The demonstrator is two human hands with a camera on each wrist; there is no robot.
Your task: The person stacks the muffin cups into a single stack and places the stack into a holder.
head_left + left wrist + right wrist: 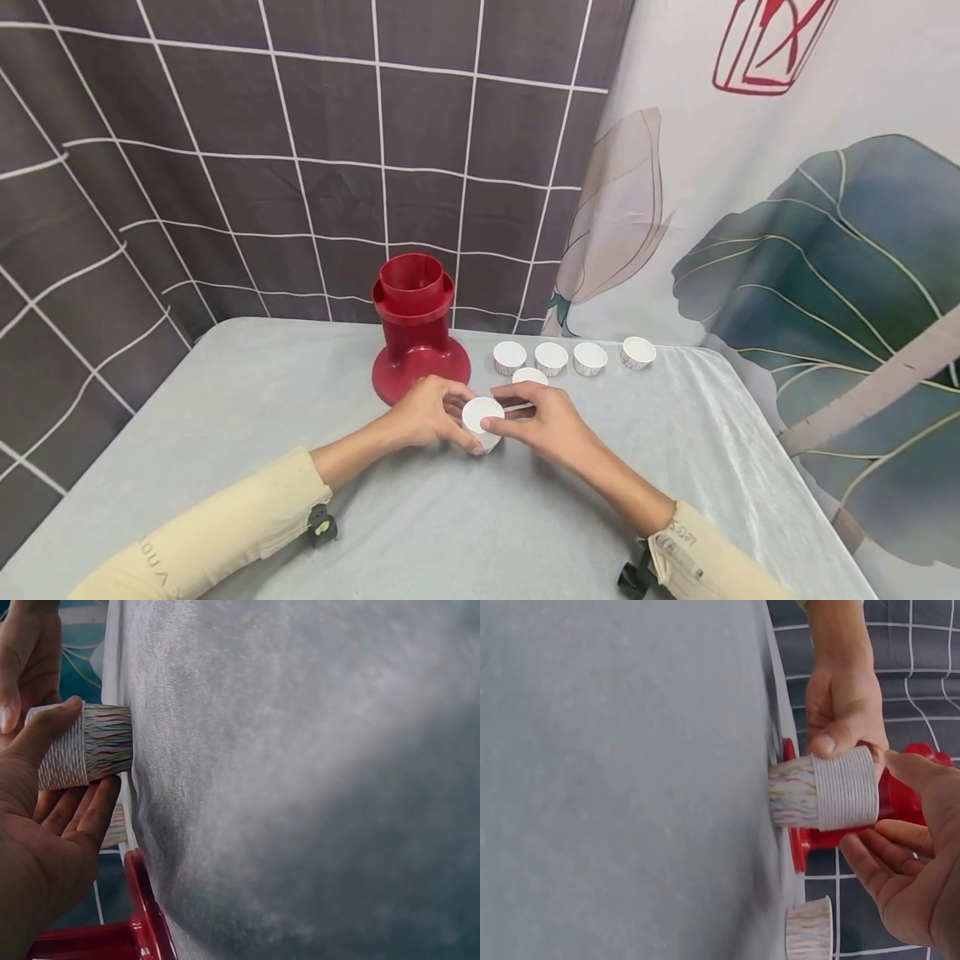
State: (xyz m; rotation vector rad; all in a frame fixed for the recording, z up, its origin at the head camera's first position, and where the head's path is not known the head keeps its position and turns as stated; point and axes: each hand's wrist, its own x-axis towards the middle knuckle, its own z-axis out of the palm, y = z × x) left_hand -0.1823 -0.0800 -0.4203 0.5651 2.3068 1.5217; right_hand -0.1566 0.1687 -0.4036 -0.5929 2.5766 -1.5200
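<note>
A stack of nested white paper baking cups with fine coloured streaks stands upright on the cloth-covered table. My left hand grips the stack from the left; its thumb and fingers lie round the side. At the stack's right, my right hand has its thumb by the rim and its fingers loosely bent; nothing is clearly pinched between them. Just behind the right hand stands a single baking cup, partly hidden.
A red plastic stand with a round base and open top is behind the left hand. Single baking cups stand in a row near the table's back edge, one farther right. Behind hangs a dark gridded curtain.
</note>
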